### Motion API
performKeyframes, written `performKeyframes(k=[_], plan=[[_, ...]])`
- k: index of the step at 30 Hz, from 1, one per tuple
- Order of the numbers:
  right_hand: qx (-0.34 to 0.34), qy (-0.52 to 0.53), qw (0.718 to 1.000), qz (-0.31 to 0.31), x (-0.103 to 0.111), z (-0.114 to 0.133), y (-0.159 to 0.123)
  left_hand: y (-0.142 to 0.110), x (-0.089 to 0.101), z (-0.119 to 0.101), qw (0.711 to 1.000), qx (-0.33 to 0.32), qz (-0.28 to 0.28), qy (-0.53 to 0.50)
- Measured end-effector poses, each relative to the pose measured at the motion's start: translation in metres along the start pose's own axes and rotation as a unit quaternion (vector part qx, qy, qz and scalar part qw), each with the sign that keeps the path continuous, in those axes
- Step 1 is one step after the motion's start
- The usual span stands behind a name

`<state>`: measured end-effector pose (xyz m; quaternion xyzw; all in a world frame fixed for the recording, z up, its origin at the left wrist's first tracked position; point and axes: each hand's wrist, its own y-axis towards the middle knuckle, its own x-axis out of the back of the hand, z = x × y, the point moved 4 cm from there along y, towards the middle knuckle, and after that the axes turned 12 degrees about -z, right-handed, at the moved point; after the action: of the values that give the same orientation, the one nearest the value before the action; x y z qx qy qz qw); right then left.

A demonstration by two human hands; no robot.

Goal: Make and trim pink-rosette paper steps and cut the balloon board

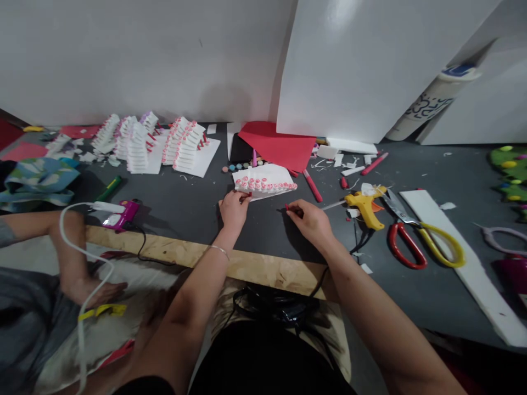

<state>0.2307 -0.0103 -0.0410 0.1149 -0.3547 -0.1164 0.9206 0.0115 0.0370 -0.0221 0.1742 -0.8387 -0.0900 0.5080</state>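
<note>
pink-dotted white craft piece (263, 176) could shift if the left hand (233, 209), pinching its near edge, tugs, while the right hand (309, 220), apart, grips a red bit (287, 207).

Single view from head, facing forward and down, near dark tabletop (265, 227)

Lighting dim and cool, direction uncertain. Glare noted high on the white panel (362, 71), far right; soft shadow on the bench (263, 233) beside the right hand (310, 220). Fine detail soft; outer edges visibly stretched.
</note>
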Motion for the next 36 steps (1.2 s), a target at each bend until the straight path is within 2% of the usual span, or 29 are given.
performKeyframes(k=[8,14,17,21,26,28,32,36], plan=[[-0.003,-0.009,1.000,-0.001,0.001,0.001,0.001,0.001,0.000,0.001,1.000,-0.003,0.006,0.004],[-0.003,0.014,1.000,-0.008,0.001,0.001,0.002,-0.001,0.001,0.006,0.999,-0.011,-0.005,-0.047],[-0.024,0.085,0.996,-0.015,0.001,0.001,0.002,-0.002,0.006,0.008,0.998,-0.012,-0.021,-0.063],[-0.073,0.213,0.974,-0.003,-0.002,0.003,0.003,-0.004,0.012,0.010,0.996,-0.017,-0.052,-0.064],[-0.120,0.285,0.951,0.013,-0.006,0.005,0.005,-0.013,0.015,0.007,0.987,-0.040,-0.070,-0.142],[-0.120,0.298,0.947,0.015,-0.007,0.006,0.005,-0.021,0.014,-0.001,0.976,-0.065,-0.053,-0.199],[-0.104,0.336,0.935,0.053,-0.012,0.013,0.001,-0.037,0.006,-0.023,0.945,-0.120,0.037,-0.300],[-0.099,0.366,0.920,0.094,-0.019,0.020,-0.004,-0.043,0.000,-0.032,0.922,-0.123,0.102,-0.352]])
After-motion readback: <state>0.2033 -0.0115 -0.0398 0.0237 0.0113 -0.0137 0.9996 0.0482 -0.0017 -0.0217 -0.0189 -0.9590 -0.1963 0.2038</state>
